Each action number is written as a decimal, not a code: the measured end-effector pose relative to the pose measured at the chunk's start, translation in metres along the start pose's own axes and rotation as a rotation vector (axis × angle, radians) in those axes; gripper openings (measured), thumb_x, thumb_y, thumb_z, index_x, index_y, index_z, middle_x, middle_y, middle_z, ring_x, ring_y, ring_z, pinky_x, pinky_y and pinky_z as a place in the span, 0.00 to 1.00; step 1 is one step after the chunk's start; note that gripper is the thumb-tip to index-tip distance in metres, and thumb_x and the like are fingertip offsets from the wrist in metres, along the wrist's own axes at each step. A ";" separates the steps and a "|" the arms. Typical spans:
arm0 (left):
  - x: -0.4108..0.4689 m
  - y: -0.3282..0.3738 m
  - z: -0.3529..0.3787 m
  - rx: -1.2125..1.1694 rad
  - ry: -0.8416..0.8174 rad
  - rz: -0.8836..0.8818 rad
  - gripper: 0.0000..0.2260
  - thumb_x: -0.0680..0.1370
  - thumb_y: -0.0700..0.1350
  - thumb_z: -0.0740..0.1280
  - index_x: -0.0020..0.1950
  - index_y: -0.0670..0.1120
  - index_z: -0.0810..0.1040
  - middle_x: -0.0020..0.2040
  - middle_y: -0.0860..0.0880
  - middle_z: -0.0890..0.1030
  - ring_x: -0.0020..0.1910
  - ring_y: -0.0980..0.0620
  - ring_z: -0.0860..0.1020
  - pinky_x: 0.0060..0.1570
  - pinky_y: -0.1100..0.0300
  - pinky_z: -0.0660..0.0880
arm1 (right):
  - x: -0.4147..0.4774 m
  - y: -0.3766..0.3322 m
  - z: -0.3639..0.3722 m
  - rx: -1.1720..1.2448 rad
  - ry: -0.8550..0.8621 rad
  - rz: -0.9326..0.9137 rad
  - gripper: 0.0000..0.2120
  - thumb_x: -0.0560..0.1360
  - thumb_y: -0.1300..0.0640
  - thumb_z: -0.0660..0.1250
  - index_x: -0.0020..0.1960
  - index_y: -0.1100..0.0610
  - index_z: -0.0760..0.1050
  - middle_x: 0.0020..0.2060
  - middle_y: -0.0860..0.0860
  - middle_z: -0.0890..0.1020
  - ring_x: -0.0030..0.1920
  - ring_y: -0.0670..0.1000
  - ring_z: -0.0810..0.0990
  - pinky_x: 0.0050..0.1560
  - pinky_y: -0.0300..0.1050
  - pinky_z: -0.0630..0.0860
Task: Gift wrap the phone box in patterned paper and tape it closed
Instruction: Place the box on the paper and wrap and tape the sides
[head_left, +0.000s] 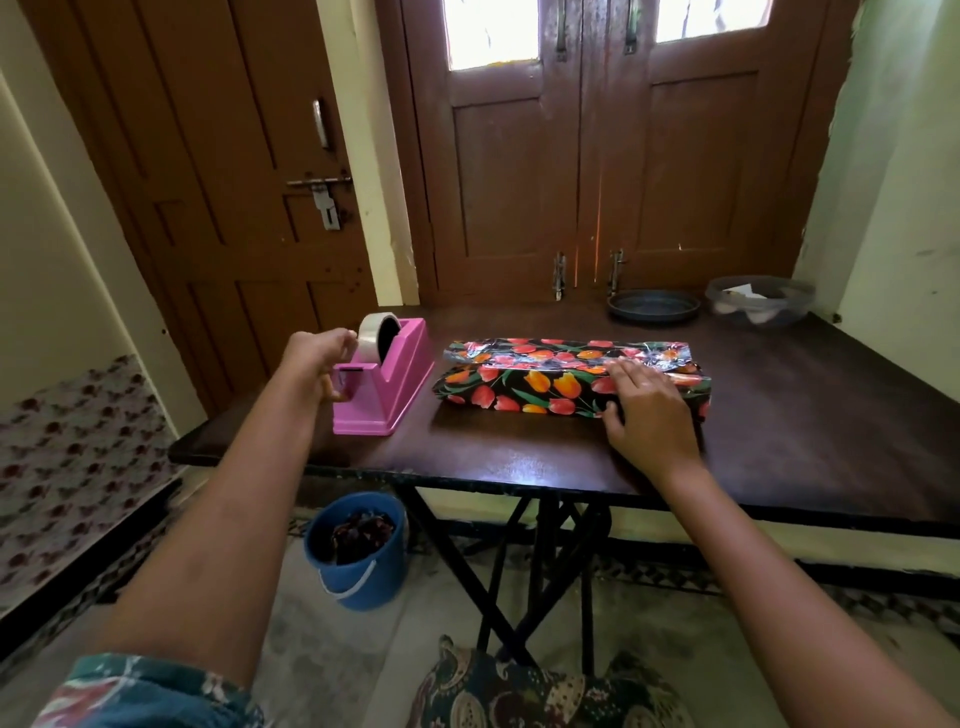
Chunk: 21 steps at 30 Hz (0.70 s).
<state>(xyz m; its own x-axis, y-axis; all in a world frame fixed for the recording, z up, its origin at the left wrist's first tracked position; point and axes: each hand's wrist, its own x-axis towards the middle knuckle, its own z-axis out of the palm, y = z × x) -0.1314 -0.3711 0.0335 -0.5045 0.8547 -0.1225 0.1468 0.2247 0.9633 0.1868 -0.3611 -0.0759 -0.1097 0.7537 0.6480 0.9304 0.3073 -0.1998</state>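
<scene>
The phone box (540, 387) is seen lying lengthwise in the middle of the dark wooden tabletop (519, 457), covered in glossy black paper printed with red and orange tulips (519, 353). It is pressed down near its right end by the right hand (647, 410), with the fingers straight and laid flat over the paper's overlapping seam and the thumb set against the near side. The left hand (314, 366) is held at the near end of the pink plastic tape dispenser (400, 371), just left of the parcel. Its fingers are curled, but whether tape is pinched cannot be told. A roll of clear tape (375, 332) is seated in the dispenser. A dark round dish (654, 307) and a clear bowl (758, 304) are set at the far edge.
</scene>
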 end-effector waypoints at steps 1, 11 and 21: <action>0.001 -0.006 0.000 -0.030 0.011 0.015 0.06 0.77 0.41 0.64 0.52 0.40 0.75 0.46 0.43 0.74 0.37 0.50 0.72 0.34 0.53 0.75 | 0.000 0.001 0.000 -0.001 -0.004 0.002 0.23 0.71 0.64 0.66 0.66 0.66 0.71 0.63 0.62 0.75 0.64 0.60 0.73 0.68 0.55 0.63; 0.014 -0.041 -0.004 -0.005 0.047 0.075 0.07 0.78 0.39 0.65 0.46 0.35 0.78 0.47 0.39 0.78 0.33 0.52 0.71 0.35 0.62 0.68 | 0.000 0.000 -0.001 0.004 0.015 0.019 0.22 0.70 0.65 0.66 0.64 0.66 0.73 0.60 0.62 0.77 0.62 0.60 0.75 0.66 0.55 0.66; 0.012 -0.043 -0.011 0.202 0.054 0.195 0.07 0.75 0.41 0.69 0.38 0.41 0.76 0.36 0.46 0.78 0.33 0.52 0.74 0.30 0.61 0.69 | -0.001 0.000 -0.002 -0.006 0.007 0.020 0.22 0.70 0.65 0.66 0.65 0.65 0.72 0.61 0.62 0.77 0.62 0.60 0.75 0.65 0.55 0.67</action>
<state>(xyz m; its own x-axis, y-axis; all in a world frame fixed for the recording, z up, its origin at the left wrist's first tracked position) -0.1533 -0.3760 -0.0065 -0.4936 0.8662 0.0784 0.4097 0.1521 0.8995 0.1874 -0.3637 -0.0750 -0.0881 0.7554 0.6493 0.9344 0.2886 -0.2089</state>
